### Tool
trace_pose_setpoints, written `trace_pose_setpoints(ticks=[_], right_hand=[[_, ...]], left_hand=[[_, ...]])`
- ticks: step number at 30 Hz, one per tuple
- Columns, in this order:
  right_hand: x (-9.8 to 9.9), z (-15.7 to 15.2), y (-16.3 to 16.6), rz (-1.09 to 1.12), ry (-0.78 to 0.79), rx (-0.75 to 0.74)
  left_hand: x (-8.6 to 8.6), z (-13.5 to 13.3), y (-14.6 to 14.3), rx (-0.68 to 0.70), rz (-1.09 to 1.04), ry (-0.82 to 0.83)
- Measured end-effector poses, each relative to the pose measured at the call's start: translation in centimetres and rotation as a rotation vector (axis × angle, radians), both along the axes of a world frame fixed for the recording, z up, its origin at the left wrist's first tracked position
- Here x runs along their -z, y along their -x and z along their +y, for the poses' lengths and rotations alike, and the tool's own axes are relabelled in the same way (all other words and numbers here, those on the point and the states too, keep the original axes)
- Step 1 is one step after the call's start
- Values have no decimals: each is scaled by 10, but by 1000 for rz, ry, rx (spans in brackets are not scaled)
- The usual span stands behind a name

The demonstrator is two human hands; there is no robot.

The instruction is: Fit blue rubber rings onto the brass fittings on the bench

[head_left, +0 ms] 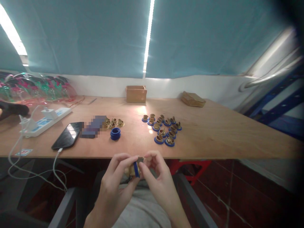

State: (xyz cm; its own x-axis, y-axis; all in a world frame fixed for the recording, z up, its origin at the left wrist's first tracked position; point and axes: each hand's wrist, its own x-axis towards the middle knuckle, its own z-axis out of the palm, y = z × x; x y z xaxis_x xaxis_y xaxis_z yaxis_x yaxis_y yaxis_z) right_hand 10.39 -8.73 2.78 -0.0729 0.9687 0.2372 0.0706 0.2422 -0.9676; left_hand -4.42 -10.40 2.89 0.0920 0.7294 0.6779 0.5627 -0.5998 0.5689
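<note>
Above my lap, just short of the table's front edge, my left hand [121,177] grips a brass fitting [132,171] with a blue ring [136,169] around it. My right hand [155,171] pinches the fitting's right side, thumb and fingers closed on it. Fingers cover much of the piece. On the table ahead lies a short stack of blue rings [115,134]. Behind it are several brass fittings [114,123] without visible blue rings. To the right, several brass fittings with blue rings [163,128] lie in a loose group, their round lids tilted up.
A black phone [68,135] on a white cable and a white power strip [48,122] lie at the left. Clear bottles [35,88] with pink and green parts stand behind. At the back are a cardboard box [136,94] and a folded brown paper bag [193,98].
</note>
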Motion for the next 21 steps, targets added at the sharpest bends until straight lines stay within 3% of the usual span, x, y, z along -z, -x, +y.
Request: trace_pose_setpoints(ticks=[5,11,14,21], right_hand=[[-1,0,-9,16,-72,3],[-10,-4,-12,-312,-188,-96],[-8,-1,-7,-406,-235,-109],[0,8,-6,-397,-313,-26]], left_hand=[[11,8,3,-66,34,154],[19,10,4,-64,24,328],[17,10,3,-65,55,355],[18,12,4,-34,111,354]])
